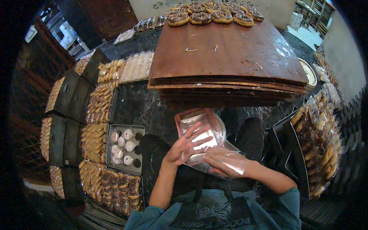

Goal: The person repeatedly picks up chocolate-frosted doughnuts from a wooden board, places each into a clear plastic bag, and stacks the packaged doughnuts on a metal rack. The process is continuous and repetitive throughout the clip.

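Observation:
My left hand (pixel 182 148) is held palm side up with its fingers apart, over a red-edged clear plastic packet (pixel 179 122). Close beside it, my right hand (pixel 225 162) is bent inward, its fingers blurred. A clear plastic bag (pixel 235 165) is at my right hand and spreads across its back and wrist; its fingers seem closed on the bag's near end. Beneath the packet shows part of a round pale container (pixel 221 126), on a flat tray-like surface between my knees. Bright glare on the packet hides what it holds.
Ahead stands a stack of brown boards (pixel 230 63) bearing chocolate-glazed doughnuts (pixel 199 18). At left, a grey tray (pixel 125 169) holds several white-coated doughnuts (pixel 129 146), beside crates of bagged pastries (pixel 93 143). Bagged doughnuts (pixel 319 143) fill a crate at right. A round tub (pixel 309 72) sits behind it.

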Demonstrator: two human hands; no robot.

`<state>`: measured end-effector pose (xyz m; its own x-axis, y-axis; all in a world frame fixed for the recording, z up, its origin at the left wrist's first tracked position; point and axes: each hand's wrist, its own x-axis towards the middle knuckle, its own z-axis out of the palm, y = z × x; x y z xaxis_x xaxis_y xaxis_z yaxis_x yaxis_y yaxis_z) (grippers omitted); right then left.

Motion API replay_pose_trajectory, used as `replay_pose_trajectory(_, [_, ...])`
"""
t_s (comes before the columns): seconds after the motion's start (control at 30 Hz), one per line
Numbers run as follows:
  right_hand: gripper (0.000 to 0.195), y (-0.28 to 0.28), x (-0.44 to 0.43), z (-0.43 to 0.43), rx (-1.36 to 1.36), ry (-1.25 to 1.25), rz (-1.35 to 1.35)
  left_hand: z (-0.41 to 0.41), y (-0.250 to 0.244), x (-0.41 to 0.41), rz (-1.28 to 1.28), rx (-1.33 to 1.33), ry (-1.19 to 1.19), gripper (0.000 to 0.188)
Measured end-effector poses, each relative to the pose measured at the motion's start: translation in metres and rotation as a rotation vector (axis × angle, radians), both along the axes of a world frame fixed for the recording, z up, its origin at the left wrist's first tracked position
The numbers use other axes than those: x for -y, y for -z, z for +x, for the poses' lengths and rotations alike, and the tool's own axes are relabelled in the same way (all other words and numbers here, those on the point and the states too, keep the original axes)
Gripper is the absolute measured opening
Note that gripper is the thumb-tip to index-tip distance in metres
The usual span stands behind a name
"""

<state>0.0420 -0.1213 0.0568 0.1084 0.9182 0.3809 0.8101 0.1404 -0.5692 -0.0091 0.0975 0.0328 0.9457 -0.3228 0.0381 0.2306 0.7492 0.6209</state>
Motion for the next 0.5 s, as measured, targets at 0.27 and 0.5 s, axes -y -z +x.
replay_pose_trajectory(0.27, [0.056, -0.009, -0.009, -0.034, -0.010, 0.325, 0.190, -0.009, -0.027, 0.029, 0.002, 0.287, 0.013, 0.107])
replay_pose_trajectory(0.5, [0.059, -0.026, -0.017, -0.025, -0.579, 0.304, 0.066, -0.044, -0.010, 0.064, 0.272, 0.204, -0.398, 0.124])
